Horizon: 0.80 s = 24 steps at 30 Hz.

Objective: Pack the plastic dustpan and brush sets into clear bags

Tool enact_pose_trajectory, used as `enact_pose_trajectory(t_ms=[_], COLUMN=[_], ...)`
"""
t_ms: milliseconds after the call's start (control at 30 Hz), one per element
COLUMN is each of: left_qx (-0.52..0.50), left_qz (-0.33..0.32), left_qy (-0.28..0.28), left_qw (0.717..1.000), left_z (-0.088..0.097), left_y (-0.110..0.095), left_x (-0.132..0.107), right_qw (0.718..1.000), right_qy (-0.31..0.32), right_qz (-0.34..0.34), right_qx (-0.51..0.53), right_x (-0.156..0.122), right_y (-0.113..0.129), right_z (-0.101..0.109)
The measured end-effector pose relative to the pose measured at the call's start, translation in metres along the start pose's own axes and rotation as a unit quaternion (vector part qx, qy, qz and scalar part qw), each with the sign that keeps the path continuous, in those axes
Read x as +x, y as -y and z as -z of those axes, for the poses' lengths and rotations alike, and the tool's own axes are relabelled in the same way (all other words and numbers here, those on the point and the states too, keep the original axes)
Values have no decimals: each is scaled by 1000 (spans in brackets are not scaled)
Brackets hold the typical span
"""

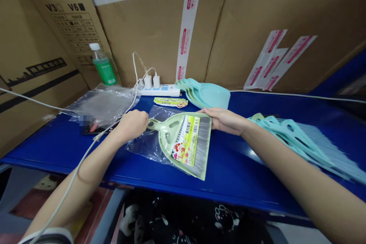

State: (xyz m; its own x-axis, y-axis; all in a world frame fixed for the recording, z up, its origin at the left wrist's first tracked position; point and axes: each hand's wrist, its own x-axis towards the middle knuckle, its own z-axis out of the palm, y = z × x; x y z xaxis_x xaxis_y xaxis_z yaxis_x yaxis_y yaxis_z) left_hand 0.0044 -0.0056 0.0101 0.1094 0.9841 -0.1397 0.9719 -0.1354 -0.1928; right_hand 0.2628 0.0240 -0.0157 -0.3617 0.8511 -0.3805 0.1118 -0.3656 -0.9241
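A pale green dustpan (166, 136) lies tilted above the table, with a grey-bristled brush (203, 137) nested in it and a yellow-green printed card (187, 141) across the bristles. My right hand (224, 120) grips the pan's far right corner, thumb on top. Beside the handle's looped end, my left hand (134, 125) is curled into a fist; what its fingers hold is hidden. A clear plastic bag (148, 145) spreads under and around the handle.
Light-blue dustpans (215, 95) are stacked at the back. Several blue brushes (303, 141) lie right. Printed cards (170, 102) sit before a power strip (162, 90). Plastic bags (105, 103) and a green bottle (105, 69) stand left. A white cable (85, 156) crosses my left arm.
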Motion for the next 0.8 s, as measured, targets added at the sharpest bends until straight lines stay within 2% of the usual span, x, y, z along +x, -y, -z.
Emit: enact_pose_trajectory(t_ms=[233,467,700,800], left_qx=[54,49,31,28], left_qz=[26,58,75,75], left_qy=[-7,-7,-24,-27], left_qw=[998,997,996,996], left_z=[-1,-1,-4,-4], left_y=[-2,-2,2,1], left_x=[-1,-2,-3,-2], right_qw=[999,997,975,972], right_qy=[38,68,206,212], right_qz=[14,28,77,95], right_qx=[30,9,-17,-34], right_x=[4,9,6,6], right_y=[-6,-9,-12,-15], right_z=[8,15,19,15])
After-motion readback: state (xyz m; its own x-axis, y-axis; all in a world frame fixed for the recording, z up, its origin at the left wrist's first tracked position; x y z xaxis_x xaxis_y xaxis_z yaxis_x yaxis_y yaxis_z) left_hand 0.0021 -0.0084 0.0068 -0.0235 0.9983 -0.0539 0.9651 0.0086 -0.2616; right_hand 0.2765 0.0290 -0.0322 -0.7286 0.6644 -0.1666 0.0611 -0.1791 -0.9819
